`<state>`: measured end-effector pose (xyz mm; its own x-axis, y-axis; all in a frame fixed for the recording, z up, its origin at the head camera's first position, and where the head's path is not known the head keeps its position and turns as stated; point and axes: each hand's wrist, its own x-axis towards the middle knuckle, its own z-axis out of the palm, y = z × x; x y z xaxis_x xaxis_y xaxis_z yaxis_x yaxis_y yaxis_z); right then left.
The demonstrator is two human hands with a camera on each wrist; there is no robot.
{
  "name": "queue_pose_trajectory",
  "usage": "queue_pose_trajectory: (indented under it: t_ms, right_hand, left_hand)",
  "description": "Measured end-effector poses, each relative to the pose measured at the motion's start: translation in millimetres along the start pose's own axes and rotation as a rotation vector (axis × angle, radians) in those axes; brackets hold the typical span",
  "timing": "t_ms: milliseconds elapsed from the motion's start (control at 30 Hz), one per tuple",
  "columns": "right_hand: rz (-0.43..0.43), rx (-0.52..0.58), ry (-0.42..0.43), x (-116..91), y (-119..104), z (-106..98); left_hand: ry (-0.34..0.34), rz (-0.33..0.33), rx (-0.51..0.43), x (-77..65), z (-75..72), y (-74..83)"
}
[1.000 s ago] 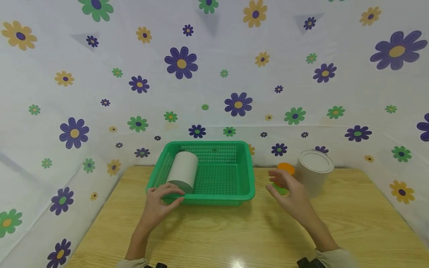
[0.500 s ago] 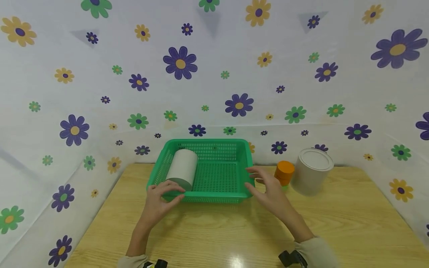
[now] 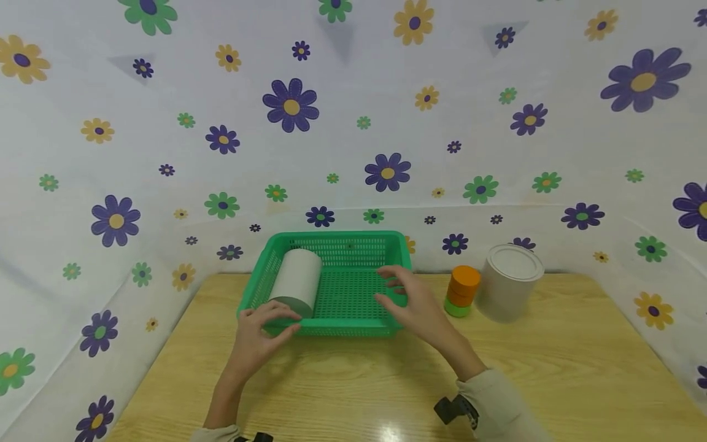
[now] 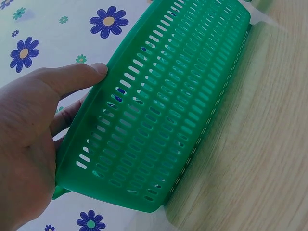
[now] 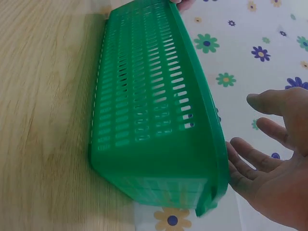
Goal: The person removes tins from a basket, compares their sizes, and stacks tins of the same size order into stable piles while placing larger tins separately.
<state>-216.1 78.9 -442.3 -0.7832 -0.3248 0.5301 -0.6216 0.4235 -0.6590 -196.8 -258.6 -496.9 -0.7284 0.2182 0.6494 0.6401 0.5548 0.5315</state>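
Note:
A green plastic basket (image 3: 353, 288) with slotted sides stands at the back of the table. Inside, against its left end, a white cylinder (image 3: 298, 279) lies on its side. My left hand (image 3: 258, 334) grips the basket's front left rim; its thumb (image 4: 91, 72) shows at the rim in the left wrist view, the other fingers behind it. Over the basket's right end hovers my right hand (image 3: 417, 307), thumb and fingers apart and nothing between them. In the right wrist view, that hand's loosely bent fingers (image 5: 255, 156) overlap the rim's corner.
Right of the basket, two orange round pieces (image 3: 464, 285) are stacked on a light green one (image 3: 457, 307). Beside them stands a white lidded can (image 3: 509, 285). A flower-patterned white cloth (image 3: 342, 153) hangs behind the wooden table (image 3: 342, 393).
My right hand has moved left, from in front of the orange and green stack to over the basket's right end. The left hand stays at the rim.

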Motion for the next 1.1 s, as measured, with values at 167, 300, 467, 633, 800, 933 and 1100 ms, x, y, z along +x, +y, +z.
queue_pose_trajectory:
  t_ms: [167, 300, 467, 633, 800, 933, 1100]
  right_hand:
    - [0.011, 0.049, -0.043, 12.8, -2.9, 11.4]
    - [0.054, 0.097, -0.079, 22.1, -5.1, 19.5]
    - [0.141, 0.139, -0.123, 32.5, -8.5, 29.4]
    - [0.223, 0.172, -0.150, 43.5, -13.5, 38.6]
    - [0.250, 0.157, -0.194, 55.2, -18.0, 48.8]
    - [0.288, 0.197, -0.221, 63.5, -20.6, 56.8]
    - [0.384, 0.283, -0.233, 73.1, -18.5, 67.3]
  left_hand:
    - [0.008, 0.002, -0.003, -0.7, 0.6, 0.6]
    - [0.003, 0.000, 0.000, -1.3, 0.9, 0.8]
    - [0.001, -0.006, 0.004, -1.9, 0.1, 2.1]
    - [-0.005, -0.012, 0.001, -1.4, 0.6, 2.9]
    - [-0.010, -0.008, 0.001, -1.4, 1.3, 2.9]
    - [-0.005, 0.006, -0.002, -1.4, 1.3, 2.6]
    - [0.002, 0.010, 0.000, 0.7, 0.6, 1.0]
